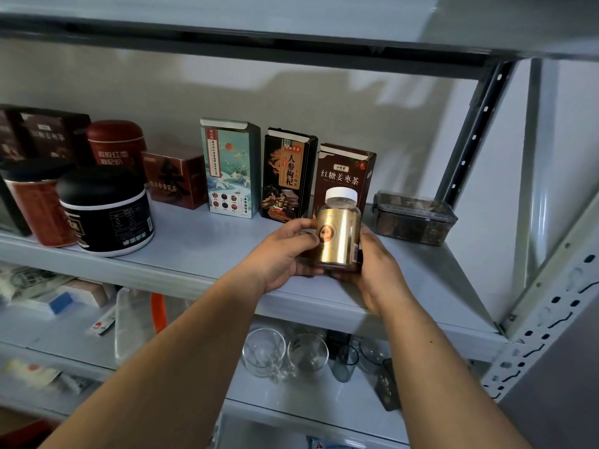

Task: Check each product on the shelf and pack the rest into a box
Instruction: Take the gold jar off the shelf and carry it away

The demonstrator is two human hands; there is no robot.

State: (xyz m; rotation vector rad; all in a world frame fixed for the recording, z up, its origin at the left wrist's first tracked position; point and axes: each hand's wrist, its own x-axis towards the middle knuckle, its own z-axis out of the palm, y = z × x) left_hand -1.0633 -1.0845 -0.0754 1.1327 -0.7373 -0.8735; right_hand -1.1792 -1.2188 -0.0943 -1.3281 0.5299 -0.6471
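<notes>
A clear bottle with a gold label and white cap (338,233) stands upright just above the front of the grey shelf (201,251). My left hand (282,254) grips its left side and my right hand (376,270) cups its right side and base. Behind it stands a brown tea box (345,171), then a black box with a dragon (288,175) and a teal illustrated box (230,168). Further left are a dark red box (176,176), a red tin (115,144), a black-lidded white tub (105,212) and a red jar (39,202).
A clear lidded container of dark pieces (413,217) sits at the shelf's right end beside the slanted metal upright (476,128). The shelf below holds drinking glasses (285,354), a small dark box (387,385) and packets (58,296). Another shelf board runs overhead.
</notes>
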